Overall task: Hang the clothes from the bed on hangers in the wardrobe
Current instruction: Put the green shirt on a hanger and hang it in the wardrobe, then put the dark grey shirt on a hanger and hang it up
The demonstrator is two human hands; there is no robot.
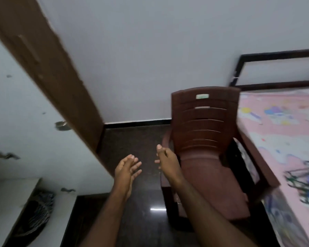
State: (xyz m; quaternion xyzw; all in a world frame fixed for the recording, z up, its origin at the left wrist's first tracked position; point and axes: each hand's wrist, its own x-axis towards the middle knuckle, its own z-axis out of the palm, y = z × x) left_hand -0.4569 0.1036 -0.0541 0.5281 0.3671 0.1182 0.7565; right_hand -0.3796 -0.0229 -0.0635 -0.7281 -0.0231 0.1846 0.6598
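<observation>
My left hand (127, 171) and my right hand (166, 160) are stretched out in front of me over the dark floor, both with fingers apart and nothing in them. The bed (268, 139) with a pink patterned sheet runs along the right side. On it, near the right edge, lies a dark tangle that looks like hangers (305, 180), blurred. The white wardrobe door (16, 122) with a metal handle (62, 125) stands at the left. A striped garment (39, 211) lies in the lower left by the wardrobe shelf.
A brown plastic chair (205, 139) stands between my right hand and the bed. A brown wooden frame (48, 68) slants across the left. The grey wall (150, 50) is ahead, with the dark shiny floor (137, 211) below.
</observation>
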